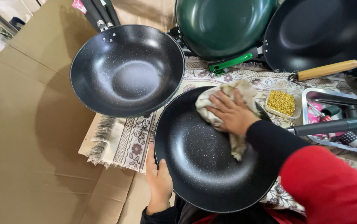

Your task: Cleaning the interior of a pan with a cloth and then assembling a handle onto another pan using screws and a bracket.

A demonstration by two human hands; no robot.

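Speckled round pan [203, 166] under crumpled cloth [224, 103]

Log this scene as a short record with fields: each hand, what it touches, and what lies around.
left hand: left hand grips the rim of the near black pan
right hand: right hand presses a beige cloth inside that pan
surface: patterned mat on cardboard
other pans: second black pan, green pan, wooden-handled pan
nearby: tub of yellow bits, metal tray
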